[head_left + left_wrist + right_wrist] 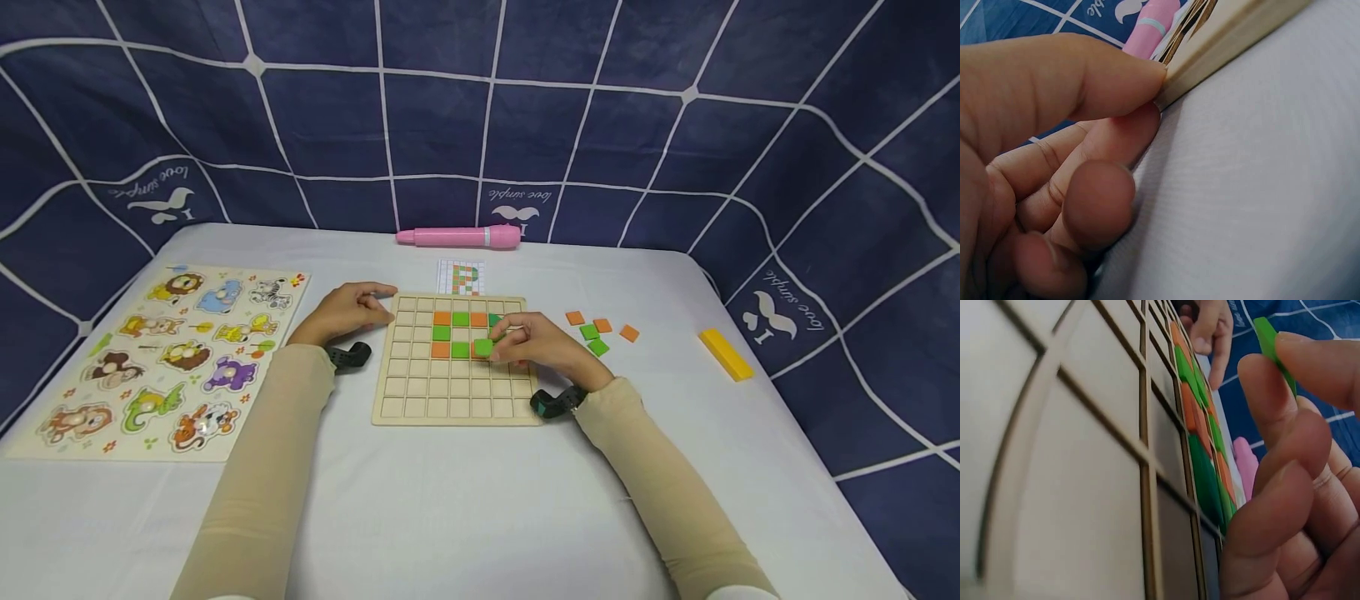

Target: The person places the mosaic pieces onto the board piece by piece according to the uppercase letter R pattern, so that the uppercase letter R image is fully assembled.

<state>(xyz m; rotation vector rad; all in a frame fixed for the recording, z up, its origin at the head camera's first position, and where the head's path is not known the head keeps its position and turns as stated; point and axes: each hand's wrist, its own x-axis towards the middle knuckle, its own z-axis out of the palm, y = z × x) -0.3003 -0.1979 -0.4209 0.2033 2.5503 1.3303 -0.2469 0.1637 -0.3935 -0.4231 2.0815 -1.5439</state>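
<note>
My right hand [542, 340] pinches a green square tile [1267, 337] between thumb and forefinger, above the wooden grid board [427, 407]. Under that tile, an orange edge shows in the head view. Orange and green tiles lie in cells of the board, among them an orange tile [440, 350], a green tile [441, 333] and a darker green piece [494, 320] partly covered by the right fingers. At the board's far left corner, my left hand [347, 312] holds the edge with thumb and fingertip; its other fingers curl loosely in the left wrist view.
Several loose orange and green tiles [589, 332] lie right of the board. A small pattern card [461, 277] sits behind it, with a pink pen-like object [457, 238] farther back. An animal puzzle board [168, 367] lies left, a yellow bar [725, 355] far right.
</note>
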